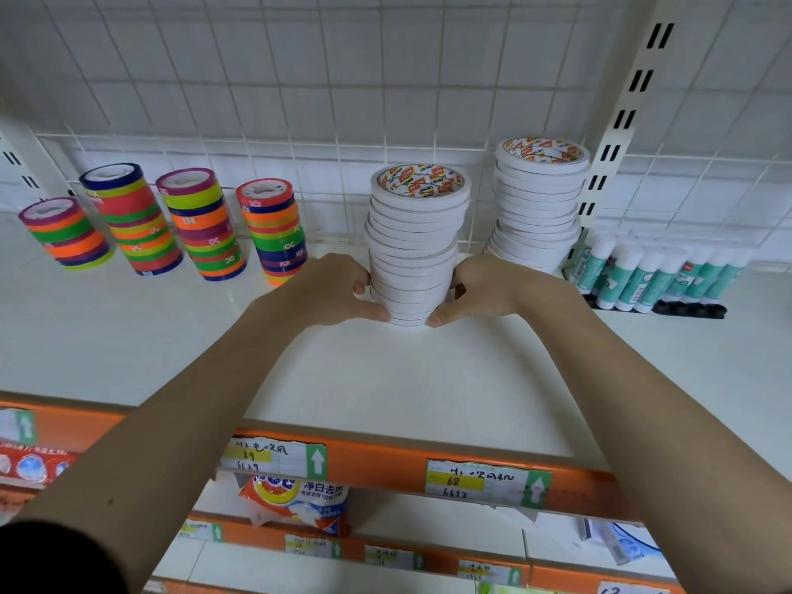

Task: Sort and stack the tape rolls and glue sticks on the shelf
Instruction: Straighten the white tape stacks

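Note:
A tall stack of white tape rolls (415, 246) stands on the white shelf (385, 379), leaning unevenly. My left hand (338, 289) grips its lower left side and my right hand (480, 289) grips its lower right side, thumbs at the front near the base. A second white tape stack (538, 203) stands behind to the right. Several stacks of coloured tape rolls (201, 225) line the back left. Glue sticks (643, 276) with white caps stand upright in a black holder at the right.
A wire grid back panel (343, 100) and a slotted upright post (621, 122) bound the shelf. An orange front rail (385, 460) carries price labels. A lower shelf holds a packet (300, 503).

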`<action>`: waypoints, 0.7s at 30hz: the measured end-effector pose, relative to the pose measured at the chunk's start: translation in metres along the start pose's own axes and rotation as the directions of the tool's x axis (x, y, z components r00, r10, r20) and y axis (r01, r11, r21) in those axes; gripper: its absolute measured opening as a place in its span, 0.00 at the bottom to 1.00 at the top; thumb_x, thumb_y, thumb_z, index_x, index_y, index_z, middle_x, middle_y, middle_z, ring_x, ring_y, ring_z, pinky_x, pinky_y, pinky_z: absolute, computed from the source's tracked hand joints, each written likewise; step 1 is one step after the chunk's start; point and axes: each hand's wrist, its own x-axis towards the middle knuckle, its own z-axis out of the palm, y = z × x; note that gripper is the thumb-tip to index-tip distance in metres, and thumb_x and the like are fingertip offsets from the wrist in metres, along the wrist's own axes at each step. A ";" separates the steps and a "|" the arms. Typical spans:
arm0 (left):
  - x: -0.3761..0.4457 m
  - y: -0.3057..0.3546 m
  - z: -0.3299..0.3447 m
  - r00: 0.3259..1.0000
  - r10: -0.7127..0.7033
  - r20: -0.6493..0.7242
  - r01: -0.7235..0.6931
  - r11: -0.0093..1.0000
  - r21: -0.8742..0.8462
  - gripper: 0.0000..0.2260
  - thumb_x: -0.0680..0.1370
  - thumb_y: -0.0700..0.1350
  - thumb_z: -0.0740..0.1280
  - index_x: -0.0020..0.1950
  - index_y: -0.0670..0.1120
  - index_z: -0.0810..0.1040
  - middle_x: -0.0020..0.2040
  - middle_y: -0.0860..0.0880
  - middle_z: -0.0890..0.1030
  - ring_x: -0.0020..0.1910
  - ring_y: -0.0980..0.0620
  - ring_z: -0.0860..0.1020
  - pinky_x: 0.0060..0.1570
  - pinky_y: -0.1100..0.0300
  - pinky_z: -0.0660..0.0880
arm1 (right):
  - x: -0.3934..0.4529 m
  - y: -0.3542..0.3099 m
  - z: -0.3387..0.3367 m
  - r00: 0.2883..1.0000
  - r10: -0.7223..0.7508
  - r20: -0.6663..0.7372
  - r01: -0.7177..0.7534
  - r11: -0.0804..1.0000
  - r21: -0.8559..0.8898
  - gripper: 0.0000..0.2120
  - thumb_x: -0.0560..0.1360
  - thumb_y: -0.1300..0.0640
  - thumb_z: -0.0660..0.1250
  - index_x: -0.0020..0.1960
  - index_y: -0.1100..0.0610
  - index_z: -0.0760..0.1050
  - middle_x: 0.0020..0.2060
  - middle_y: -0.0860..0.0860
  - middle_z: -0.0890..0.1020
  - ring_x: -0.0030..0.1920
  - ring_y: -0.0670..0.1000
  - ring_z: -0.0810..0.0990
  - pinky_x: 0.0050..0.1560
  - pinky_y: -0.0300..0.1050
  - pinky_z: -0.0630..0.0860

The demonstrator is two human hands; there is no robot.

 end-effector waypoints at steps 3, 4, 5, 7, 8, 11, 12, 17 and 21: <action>-0.002 0.001 0.000 1.000 -0.027 -0.004 0.027 0.999 -0.030 0.31 0.68 0.62 0.71 0.64 0.44 0.74 0.58 0.50 0.77 0.47 0.53 0.73 0.43 0.63 0.69 | -0.004 -0.005 -0.004 1.000 0.001 0.008 -0.001 0.996 -0.084 0.17 0.67 0.45 0.74 0.42 0.56 0.75 0.37 0.48 0.76 0.40 0.49 0.73 0.39 0.40 0.70; -0.003 0.002 0.000 1.000 -0.020 -0.009 0.020 1.000 0.001 0.32 0.68 0.62 0.71 0.64 0.44 0.73 0.59 0.49 0.77 0.48 0.52 0.73 0.44 0.62 0.69 | -0.005 -0.007 -0.005 1.000 -0.007 0.015 0.008 0.995 -0.100 0.15 0.67 0.45 0.74 0.39 0.54 0.73 0.36 0.47 0.75 0.40 0.48 0.73 0.37 0.38 0.70; -0.004 0.004 -0.001 1.000 -0.011 -0.011 0.011 0.999 0.045 0.32 0.68 0.63 0.70 0.64 0.43 0.73 0.59 0.49 0.77 0.49 0.51 0.74 0.45 0.61 0.70 | -0.006 -0.009 -0.005 1.000 -0.017 0.021 0.019 0.994 -0.108 0.14 0.67 0.46 0.74 0.37 0.51 0.70 0.35 0.46 0.74 0.40 0.47 0.72 0.36 0.36 0.68; -0.004 0.006 -0.001 1.000 0.003 -0.013 -0.002 0.994 0.114 0.33 0.69 0.64 0.69 0.64 0.42 0.73 0.59 0.47 0.77 0.53 0.49 0.76 0.48 0.59 0.72 | -0.007 -0.011 -0.005 0.999 -0.028 0.021 0.030 0.994 -0.101 0.16 0.67 0.48 0.75 0.34 0.49 0.68 0.33 0.44 0.72 0.36 0.45 0.71 0.33 0.35 0.66; -0.004 0.006 -0.001 1.000 0.009 -0.012 -0.007 0.992 0.126 0.33 0.69 0.64 0.69 0.64 0.42 0.73 0.59 0.47 0.77 0.54 0.48 0.76 0.50 0.58 0.73 | -0.008 -0.012 -0.005 0.999 -0.031 0.017 0.032 0.995 -0.097 0.16 0.67 0.48 0.75 0.34 0.49 0.67 0.33 0.44 0.72 0.35 0.44 0.70 0.32 0.35 0.65; -0.003 0.004 0.000 1.000 0.013 -0.011 -0.012 0.995 0.103 0.33 0.69 0.64 0.68 0.63 0.41 0.73 0.59 0.46 0.76 0.54 0.47 0.76 0.53 0.54 0.74 | -0.007 -0.013 -0.004 0.999 -0.034 0.006 0.034 0.993 -0.112 0.17 0.68 0.49 0.75 0.33 0.49 0.66 0.32 0.44 0.71 0.34 0.44 0.69 0.31 0.35 0.65; -0.003 0.004 0.001 1.000 0.015 -0.009 -0.014 0.996 0.088 0.33 0.69 0.64 0.69 0.63 0.41 0.74 0.59 0.46 0.76 0.54 0.47 0.76 0.54 0.53 0.74 | -0.007 -0.013 -0.004 0.999 -0.033 0.006 0.034 0.993 -0.115 0.17 0.68 0.49 0.74 0.33 0.49 0.66 0.32 0.44 0.71 0.35 0.45 0.70 0.31 0.35 0.65; -0.004 0.002 0.000 1.000 0.007 0.002 -0.007 1.000 0.006 0.31 0.69 0.63 0.69 0.64 0.43 0.74 0.59 0.49 0.76 0.53 0.50 0.75 0.51 0.57 0.74 | -0.011 -0.014 -0.005 0.999 -0.037 0.007 0.037 0.990 -0.137 0.17 0.69 0.49 0.74 0.32 0.50 0.66 0.31 0.45 0.70 0.32 0.43 0.67 0.30 0.34 0.63; -0.005 0.009 -0.003 1.000 0.004 0.020 -0.006 0.994 0.113 0.34 0.69 0.65 0.67 0.64 0.41 0.73 0.59 0.47 0.77 0.54 0.48 0.76 0.51 0.57 0.73 | -0.012 -0.016 -0.004 1.000 -0.022 -0.003 0.021 0.990 -0.138 0.18 0.67 0.48 0.75 0.31 0.49 0.66 0.31 0.44 0.71 0.32 0.41 0.69 0.30 0.35 0.63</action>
